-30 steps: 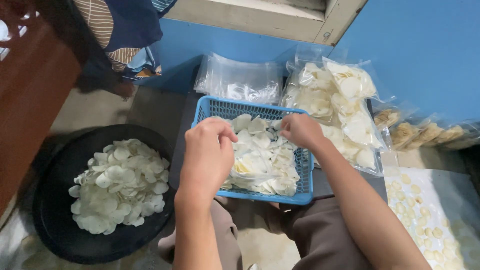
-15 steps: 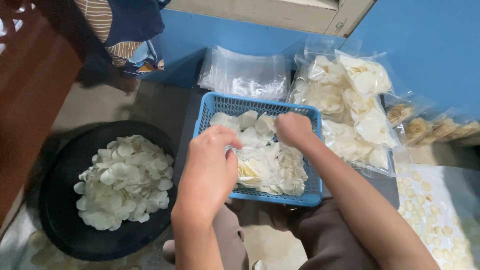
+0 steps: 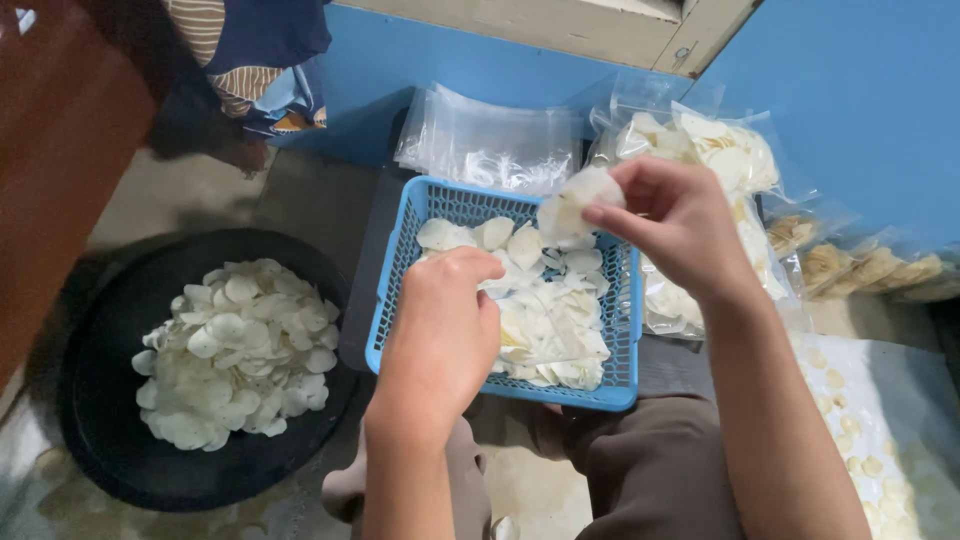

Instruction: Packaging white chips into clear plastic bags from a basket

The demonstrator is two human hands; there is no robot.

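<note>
The right hand (image 3: 672,225) is raised in the upper middle of the frame, over the far right corner of the blue basket (image 3: 400,262), and it pinches a small stack of pale white chips (image 3: 578,200) between thumb and fingertips. The stack juts toward frame left from the fingers, its flat faces roughly upright, though blur at its edge makes the exact tilt hard to read. The left hand (image 3: 445,335) sits lower, at the basket's near left side, with fingers curled down onto the loose chips (image 3: 555,320) heaped inside; it seems closed on a few of them, but the fingertips are hidden by the knuckles. Of the two, the left hand is the nearer to the heap, touching it, while the right hand stands clear above it.

The basket rests on a dark surface just above the person's knees in brown trousers (image 3: 650,470). At frame left a black round tray (image 3: 110,440) on the floor carries another mound of chips. Behind the basket lie empty clear bags (image 3: 490,145); to the upper right, filled bags of chips (image 3: 720,150) lean on the blue wall (image 3: 860,90).
</note>
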